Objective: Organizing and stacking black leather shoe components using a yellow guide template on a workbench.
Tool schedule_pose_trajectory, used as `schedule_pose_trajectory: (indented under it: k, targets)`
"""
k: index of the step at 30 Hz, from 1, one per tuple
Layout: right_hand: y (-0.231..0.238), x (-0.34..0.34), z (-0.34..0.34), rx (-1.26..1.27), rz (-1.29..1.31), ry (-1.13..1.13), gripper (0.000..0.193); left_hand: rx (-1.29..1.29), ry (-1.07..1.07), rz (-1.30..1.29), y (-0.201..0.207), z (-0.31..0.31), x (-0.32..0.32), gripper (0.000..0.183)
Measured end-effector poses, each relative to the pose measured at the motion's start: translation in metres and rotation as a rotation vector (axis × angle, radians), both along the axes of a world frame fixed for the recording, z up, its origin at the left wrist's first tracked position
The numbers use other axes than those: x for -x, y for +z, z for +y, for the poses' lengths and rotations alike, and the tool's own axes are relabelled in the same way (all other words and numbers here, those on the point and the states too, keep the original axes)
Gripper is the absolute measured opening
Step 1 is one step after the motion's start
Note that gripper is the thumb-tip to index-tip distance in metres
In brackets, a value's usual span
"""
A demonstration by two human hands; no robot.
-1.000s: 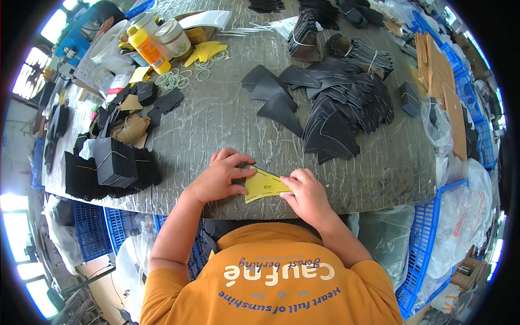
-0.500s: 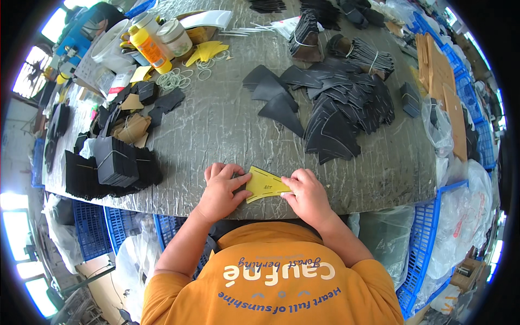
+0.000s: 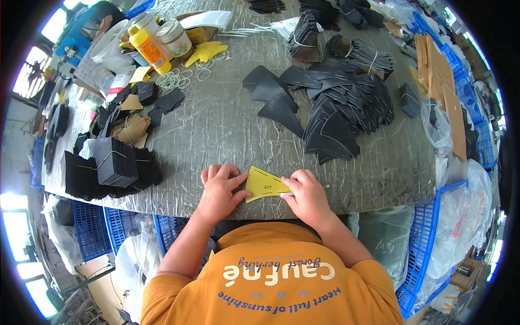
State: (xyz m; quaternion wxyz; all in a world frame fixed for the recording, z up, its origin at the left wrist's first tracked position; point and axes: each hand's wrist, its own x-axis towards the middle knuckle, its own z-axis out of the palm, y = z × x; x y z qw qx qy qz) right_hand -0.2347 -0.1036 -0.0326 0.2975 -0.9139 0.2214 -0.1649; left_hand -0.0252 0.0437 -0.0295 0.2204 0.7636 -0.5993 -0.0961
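Note:
A yellow slotted template, wide at its left end and narrow at its right, lies near the front edge of the worktable. The thumb and index finger of my left hand close on its wide edge. With thumb and fingertips, my right hand pinches the narrow tip. Whether another piece lies under the template cannot be seen. Farther back and to the right spreads a heap of black curved pieces with pale marked lines. Some loose black pieces lie at the heap's left.
At the left stand banded stacks of black pieces. Behind them are a yellow bottle, a lidded jar and pale rubber bands. Tied black bundles sit at the back. Blue crates and plastic bags flank the table.
My left hand has shifted very slightly to the left at the template's wide edge. My right hand stays at the narrow tip, and the template lies almost where it was.

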Motion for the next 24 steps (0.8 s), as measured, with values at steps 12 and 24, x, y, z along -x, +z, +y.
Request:
schedule_pose_trajectory:
  k: [12,24]
  targets:
    - [0.002,0.0,0.0,-0.005,0.012,0.0,0.035,-0.017,0.002,-0.023,0.004,-0.001,0.005,0.038]
    - [0.003,0.001,-0.001,-0.012,0.014,0.008,0.035,0.095,-0.101,-0.001,-0.007,0.0,0.0,0.038]
